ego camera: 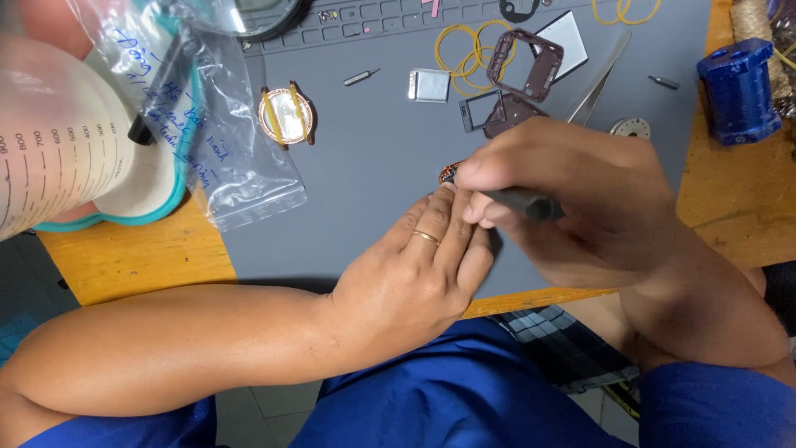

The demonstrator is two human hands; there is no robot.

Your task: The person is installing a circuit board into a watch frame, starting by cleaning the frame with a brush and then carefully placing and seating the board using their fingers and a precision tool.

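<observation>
My left hand (414,265), with a gold ring on one finger, rests on the grey work mat (373,166) and pins a small round copper-coloured part (448,172), mostly hidden under the fingertips. My right hand (580,199) grips a dark pen-like tool (522,202) whose tip points at that small part. Both hands meet near the mat's middle.
On the mat lie a round gold watch case (286,116), a brown square frame (524,65), a silver square piece (429,85), yellow rubber bands (464,46), tweezers (597,83). A clear plastic bag (224,141) and measuring cup (50,124) sit left; a blue block (738,87) right.
</observation>
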